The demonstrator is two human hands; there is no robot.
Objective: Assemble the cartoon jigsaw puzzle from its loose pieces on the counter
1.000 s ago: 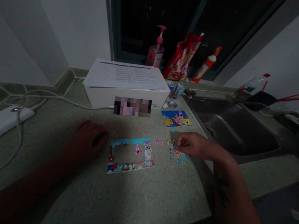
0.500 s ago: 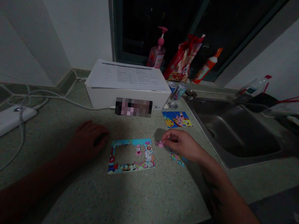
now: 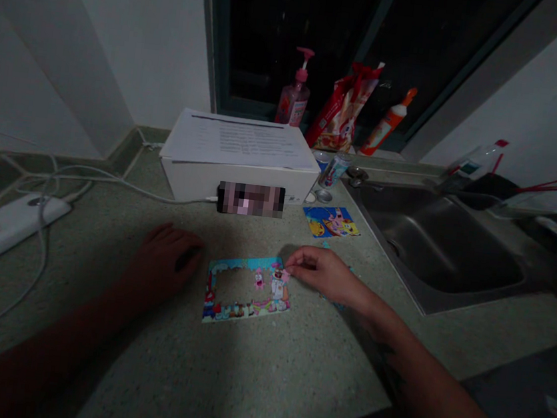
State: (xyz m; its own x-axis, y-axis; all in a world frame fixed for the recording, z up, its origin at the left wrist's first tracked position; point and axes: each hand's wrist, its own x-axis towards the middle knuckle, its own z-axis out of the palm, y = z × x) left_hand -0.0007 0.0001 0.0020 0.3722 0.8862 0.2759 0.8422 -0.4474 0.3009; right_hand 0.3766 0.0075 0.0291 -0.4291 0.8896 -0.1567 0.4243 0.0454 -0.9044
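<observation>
A small cartoon jigsaw puzzle (image 3: 247,291) lies on the speckled counter, its border filled and its middle bare. My right hand (image 3: 324,272) pinches a pink puzzle piece (image 3: 283,275) at the puzzle's upper right corner. Loose pieces (image 3: 335,303) lie mostly hidden under that hand and wrist. My left hand (image 3: 164,264) rests flat on the counter just left of the puzzle, fingers spread, holding nothing.
A picture card (image 3: 332,221) lies behind the puzzle. A white box (image 3: 201,177) with papers on top stands at the back. A steel sink (image 3: 435,247) is to the right. Bottles (image 3: 294,97) and a red bag (image 3: 343,109) line the window sill. A white power strip (image 3: 2,231) with cables lies left.
My right hand has moved left from the pile of loose pieces to the puzzle's upper right corner, carrying a pink piece. My left hand has stayed put.
</observation>
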